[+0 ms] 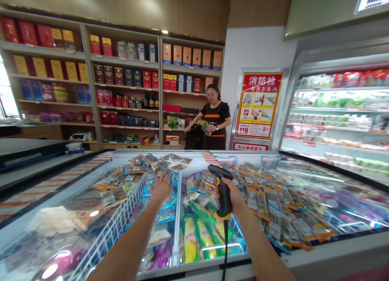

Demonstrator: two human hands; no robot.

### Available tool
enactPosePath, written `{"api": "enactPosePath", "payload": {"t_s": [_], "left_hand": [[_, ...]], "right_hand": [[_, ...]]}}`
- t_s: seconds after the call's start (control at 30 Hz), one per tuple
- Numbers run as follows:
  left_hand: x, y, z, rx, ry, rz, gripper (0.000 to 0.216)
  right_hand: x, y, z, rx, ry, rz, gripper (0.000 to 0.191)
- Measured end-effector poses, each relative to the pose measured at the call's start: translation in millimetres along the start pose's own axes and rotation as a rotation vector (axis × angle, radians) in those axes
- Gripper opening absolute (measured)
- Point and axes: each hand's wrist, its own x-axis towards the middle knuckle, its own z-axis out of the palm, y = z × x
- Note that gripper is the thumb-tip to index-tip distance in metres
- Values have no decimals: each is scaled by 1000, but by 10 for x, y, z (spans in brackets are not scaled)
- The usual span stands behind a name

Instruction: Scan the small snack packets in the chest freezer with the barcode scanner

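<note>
My right hand is wrapped round the grip of a black barcode scanner, its head tilted toward the left and its cable hanging down in front. Fingers spread, my left hand reaches out over the freezer's glass top, just short of a loose pile of small snack packets. Whether its palm touches the glass or a packet, I cannot tell. On the right side of the glass lies a larger heap of similar grey and orange packets.
Under the glass, the chest freezer holds wire baskets and bagged goods, among them yellow-green packs. Behind it a person in a dark apron stands by shelves of boxed bottles. A lit refrigerated display stands at right.
</note>
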Motion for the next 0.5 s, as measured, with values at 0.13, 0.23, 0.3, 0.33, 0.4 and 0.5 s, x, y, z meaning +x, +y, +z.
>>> {"api": "enactPosePath", "payload": {"t_s": [0.13,0.23,0.3,0.33,0.4,0.5], "left_hand": [[-76,-118,-126,81,-37,58,23],[-172,-57,-166,127,-7,33,25],[-208,-39,-174,136,41,-56,33],[-213,-45,-174,132,59,-112,39],[-193,-85,-172,107,61,-203,48],[-114,-174,-169,50,-9,-225,45]], "right_hand": [[47,69,139,-52,-29,81,27],[84,79,264,-78,-53,88,24],[112,98,356,-81,-67,99,25],[124,115,395,-79,-72,109,26],[139,160,450,-78,-75,130,27],[130,221,465,-79,-77,178,27]]}}
